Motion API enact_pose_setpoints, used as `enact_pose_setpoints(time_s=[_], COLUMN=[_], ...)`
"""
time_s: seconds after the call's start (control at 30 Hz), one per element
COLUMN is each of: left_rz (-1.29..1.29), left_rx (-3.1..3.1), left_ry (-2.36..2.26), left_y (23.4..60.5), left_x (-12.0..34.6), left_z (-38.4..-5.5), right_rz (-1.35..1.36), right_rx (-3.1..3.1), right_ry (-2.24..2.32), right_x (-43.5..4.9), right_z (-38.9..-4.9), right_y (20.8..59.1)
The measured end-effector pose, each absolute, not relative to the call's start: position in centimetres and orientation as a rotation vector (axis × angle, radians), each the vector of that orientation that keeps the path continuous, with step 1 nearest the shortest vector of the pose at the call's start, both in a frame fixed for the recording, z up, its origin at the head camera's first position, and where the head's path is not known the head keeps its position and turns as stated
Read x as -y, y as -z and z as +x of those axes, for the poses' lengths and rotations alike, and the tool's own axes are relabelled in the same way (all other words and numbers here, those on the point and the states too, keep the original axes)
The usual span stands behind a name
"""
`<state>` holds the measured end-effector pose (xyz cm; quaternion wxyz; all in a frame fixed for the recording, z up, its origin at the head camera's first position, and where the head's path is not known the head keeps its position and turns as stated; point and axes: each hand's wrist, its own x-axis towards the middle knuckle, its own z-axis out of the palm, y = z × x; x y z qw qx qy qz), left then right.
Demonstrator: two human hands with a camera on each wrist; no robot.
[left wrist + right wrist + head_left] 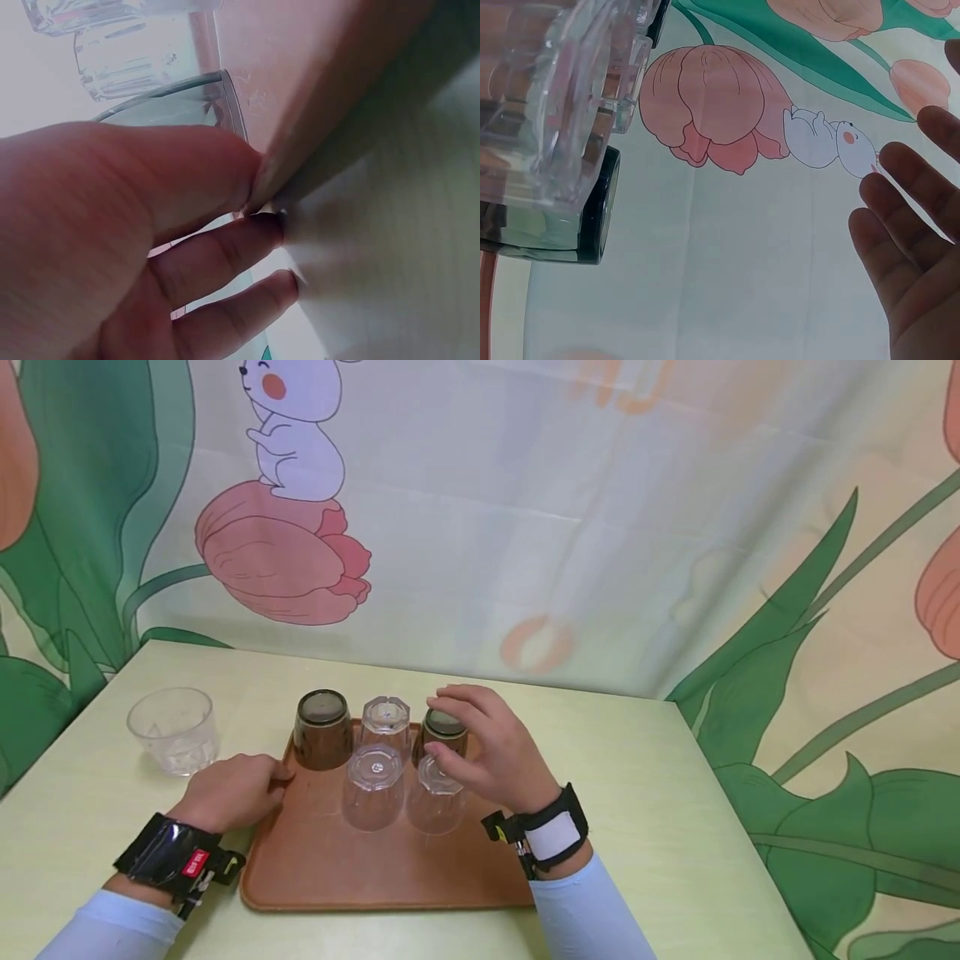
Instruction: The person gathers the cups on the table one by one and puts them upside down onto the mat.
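My left hand (pixel 234 792) pinches the left rim of a brown tray (pixel 360 877); the left wrist view shows the thumb on top and fingers at its underside. Upside down on the tray stand several glasses: a dark glass (pixel 322 735) at the back left, a clear glass (pixel 386 718) beside it, another dark glass (pixel 444 735) partly behind my right hand (pixel 495 747), and two clear ones, a left front glass (pixel 373 793) and a right front glass (pixel 435 806). With fingers spread and relaxed, the right hand hovers by the right-hand glasses, holding nothing.
A clear glass (pixel 176 731) stands upright on the pale table (pixel 622 860), left of the tray. Behind the table hangs a printed curtain (pixel 480 552) with flowers and a white animal.
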<state>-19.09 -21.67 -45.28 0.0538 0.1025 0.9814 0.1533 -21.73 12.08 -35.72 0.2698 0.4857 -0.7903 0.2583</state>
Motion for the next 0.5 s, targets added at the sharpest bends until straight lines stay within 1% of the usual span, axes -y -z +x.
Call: enact_pose_setpoints(time_s=[0.17,0.5], left_rz=[0.297,0.372], left_rx=[-2.974,-3.004], left_ry=[-0.48,-0.479], left_y=[45.36,44.79], left_x=[21.95,21.83], left_z=[-19.03,-19.32], right_rz=[1.312,1.337], right_rx=[2.141,2.154], right_ry=[-0.693,-0.679], right_x=[-12.14,-12.12], right_z=[-21.82,-22.02], right_y=[35.88,36.15])
